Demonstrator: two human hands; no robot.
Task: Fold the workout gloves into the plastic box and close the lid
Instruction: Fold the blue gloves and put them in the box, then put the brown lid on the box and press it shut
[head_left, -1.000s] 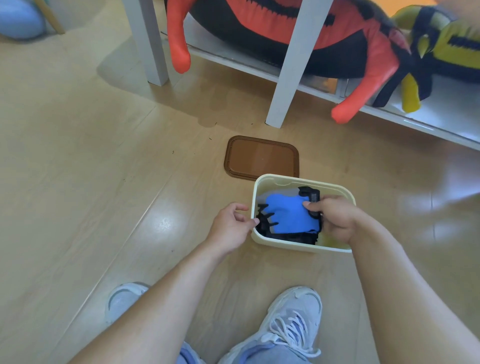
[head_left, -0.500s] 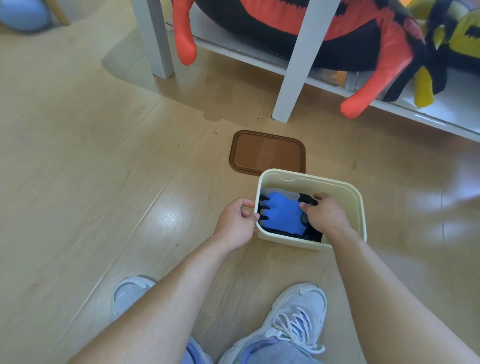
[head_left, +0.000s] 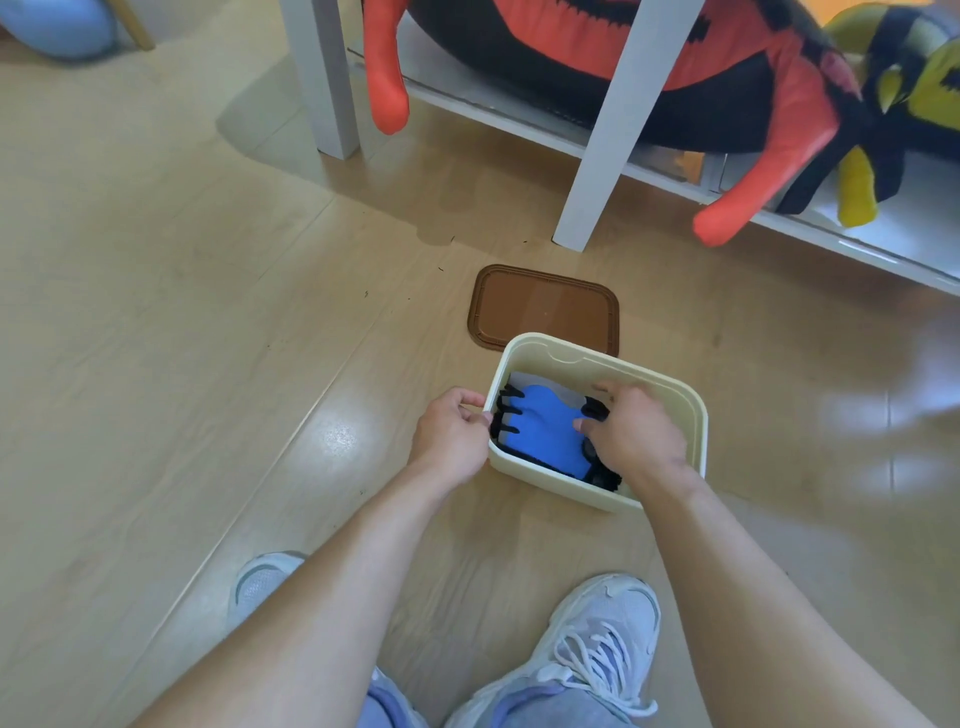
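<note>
From your head view, your left hand pinches the left rim of the cream plastic box on the floor, a closed grip. Your right hand presses inside, fingers spread open on the blue-and-black workout gloves lying in the box. The brown lid lies just behind, off.

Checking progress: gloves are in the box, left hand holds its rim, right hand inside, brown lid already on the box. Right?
Not quite. The head view shows the brown lid lying flat on the floor behind the box, not on it. The rest holds: gloves inside, left hand at the rim, right hand inside.
</note>
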